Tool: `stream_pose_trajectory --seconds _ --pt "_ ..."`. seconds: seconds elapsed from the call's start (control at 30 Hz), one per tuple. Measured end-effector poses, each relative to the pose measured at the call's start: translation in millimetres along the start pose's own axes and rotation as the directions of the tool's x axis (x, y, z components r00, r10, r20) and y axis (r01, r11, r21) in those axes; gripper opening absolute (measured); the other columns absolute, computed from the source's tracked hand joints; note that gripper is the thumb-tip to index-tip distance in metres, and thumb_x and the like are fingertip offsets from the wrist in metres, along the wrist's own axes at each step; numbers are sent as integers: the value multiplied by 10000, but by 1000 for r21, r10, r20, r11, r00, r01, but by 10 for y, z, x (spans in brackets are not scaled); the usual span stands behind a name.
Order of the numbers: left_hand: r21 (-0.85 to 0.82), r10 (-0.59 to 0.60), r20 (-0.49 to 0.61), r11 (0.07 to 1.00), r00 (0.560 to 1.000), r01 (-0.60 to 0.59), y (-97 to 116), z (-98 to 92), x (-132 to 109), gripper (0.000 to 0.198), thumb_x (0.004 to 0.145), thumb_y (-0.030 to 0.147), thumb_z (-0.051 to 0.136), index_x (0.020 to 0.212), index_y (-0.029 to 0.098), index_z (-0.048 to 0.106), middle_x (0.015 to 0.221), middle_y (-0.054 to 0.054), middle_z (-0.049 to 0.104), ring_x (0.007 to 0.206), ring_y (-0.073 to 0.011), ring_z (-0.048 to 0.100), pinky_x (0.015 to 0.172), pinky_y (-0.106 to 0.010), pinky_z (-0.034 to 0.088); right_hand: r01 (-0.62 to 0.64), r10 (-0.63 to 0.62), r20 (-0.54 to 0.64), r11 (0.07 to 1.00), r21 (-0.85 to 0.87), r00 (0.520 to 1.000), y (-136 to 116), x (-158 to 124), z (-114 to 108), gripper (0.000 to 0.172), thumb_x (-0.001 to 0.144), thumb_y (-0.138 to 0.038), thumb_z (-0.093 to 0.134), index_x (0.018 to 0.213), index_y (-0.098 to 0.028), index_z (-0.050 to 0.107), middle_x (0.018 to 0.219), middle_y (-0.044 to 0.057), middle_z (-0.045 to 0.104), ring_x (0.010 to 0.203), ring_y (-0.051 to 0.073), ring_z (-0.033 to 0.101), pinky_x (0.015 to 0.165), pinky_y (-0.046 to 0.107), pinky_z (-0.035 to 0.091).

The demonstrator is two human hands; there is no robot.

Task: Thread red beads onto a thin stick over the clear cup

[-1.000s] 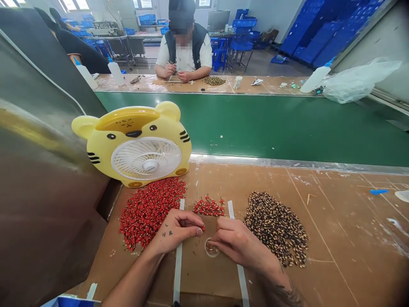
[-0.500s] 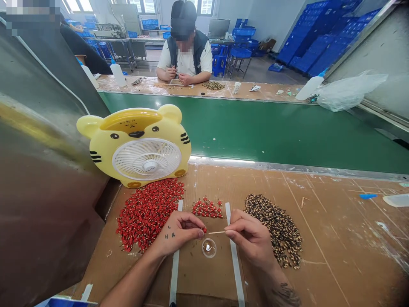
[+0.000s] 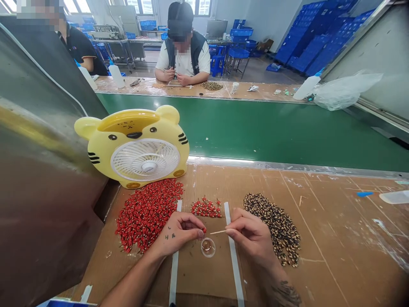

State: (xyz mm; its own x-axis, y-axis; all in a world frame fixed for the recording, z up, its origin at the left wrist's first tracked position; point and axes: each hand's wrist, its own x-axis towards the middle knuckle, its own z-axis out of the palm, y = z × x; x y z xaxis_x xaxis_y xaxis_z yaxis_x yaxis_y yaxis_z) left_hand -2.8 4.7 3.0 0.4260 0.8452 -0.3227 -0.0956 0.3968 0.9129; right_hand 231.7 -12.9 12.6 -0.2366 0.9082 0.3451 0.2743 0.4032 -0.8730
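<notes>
Two hands: both are yours, one on each side of the small clear dish [image 3: 208, 247] and just beyond it. They are close together but do not touch.
Left hand [image 3: 177, 232]: it sits left of the dish. Your thumb and forefinger are pinched tight on one red piece [image 3: 203, 230], which pokes out toward the right.
Right hand [image 3: 252, 234]: it sits right of the dish, with the fingertips closed narrowly on the end of a thin pale stick [image 3: 217, 232].
Stick axis: it lies nearly level, left to right, just beyond the dish's far rim. Its free tip points straight at the red piece. Whether tip and piece touch is too fine to tell.
Nearer hand: the tip lies far closer to your left fingertips than to your right ones.
Dish: it rests on the cardboard surface [image 3: 319, 238] between two white tape strips [image 3: 234, 264]. Something glossy is inside, but you cannot tell what.
Large red pile [image 3: 147, 213]: it lies left of the dish and beyond it, just beside your left hand.
Small red cluster [image 3: 206, 208]: it lies straight beyond the dish, between the strips' far ends.
Dark-and-tan pile [image 3: 275, 226]: it lies right of the dish, just beyond your right hand.
Tiger-shaped fan [image 3: 134, 147]: it stands well beyond the dish, to the left.
Co-worker [image 3: 183, 55]: this person sits far beyond the dish, across the green belt [image 3: 287, 128], with their own hands together.
</notes>
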Motion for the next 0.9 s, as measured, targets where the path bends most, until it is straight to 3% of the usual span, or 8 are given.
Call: stream_pose_trajectory --seconds 0.07,0.2,0.27,0.37,0.47,0.5,0.57,0.9 --pt "-8 3 -11 1000 1000 -3 7 -3 3 112 655 200 797 745 141 765 704 -39 743 633 -146 657 637 -236 484 -15 21 124 999 -50 992 2 8 -12 300 925 -392 617 727 -184 704 639 11 562 604 145 527 562 265 392" --pt "47 37 -29 998 999 -35 13 -19 18 105 653 189 789 741 139 765 691 -36 735 633 -143 640 639 -233 473 0 113 372 957 -290 922 6 41 24 281 908 -410 640 759 -181 704 700 18 595 693 154 559 612 251 392" --pt "67 44 -36 997 998 -41 10 -31 26 97 658 186 783 742 140 766 711 -40 738 657 -144 641 650 -230 475 -29 145 316 938 -345 938 16 73 -8 248 893 -411 657 815 -180 702 715 16 608 706 161 567 636 256 405" --pt "57 32 -37 998 999 -30 13 -43 32 96 661 198 782 734 140 761 705 -37 731 654 -140 635 640 -222 472 -161 219 76 874 -458 973 61 123 -194 207 947 -316 574 844 -182 693 777 35 659 747 175 588 695 283 432" --pt "54 35 -37 998 999 -33 37 -39 26 91 653 196 784 721 142 756 706 -34 725 655 -137 631 639 -220 473 -266 284 -94 662 -701 954 152 158 -455 183 939 -211 526 918 -182 706 909 70 705 885 221 597 808 339 437" --pt "54 37 -34 998 999 -35 48 -33 21 91 648 195 784 717 143 756 703 -34 724 656 -140 633 641 -224 479 -258 325 -74 573 -778 943 188 168 -528 202 932 -194 515 941 -188 717 933 73 711 912 232 593 820 349 433" --pt "45 33 -25 998 999 -32 70 -22 8 98 638 194 785 717 143 755 698 -35 723 655 -150 639 646 -239 493 -249 359 -56 521 -817 932 255 188 -626 203 900 -179 540 879 -195 742 869 71 716 891 235 595 802 344 429" --pt "-60 38 10 997 999 -38 45 -6 1 106 634 180 790 717 135 743 695 -26 716 632 -135 640 644 -238 503 -229 433 -36 402 -887 901 339 317 -557 214 859 -172 577 738 -185 753 774 73 716 796 220 599 717 311 408"
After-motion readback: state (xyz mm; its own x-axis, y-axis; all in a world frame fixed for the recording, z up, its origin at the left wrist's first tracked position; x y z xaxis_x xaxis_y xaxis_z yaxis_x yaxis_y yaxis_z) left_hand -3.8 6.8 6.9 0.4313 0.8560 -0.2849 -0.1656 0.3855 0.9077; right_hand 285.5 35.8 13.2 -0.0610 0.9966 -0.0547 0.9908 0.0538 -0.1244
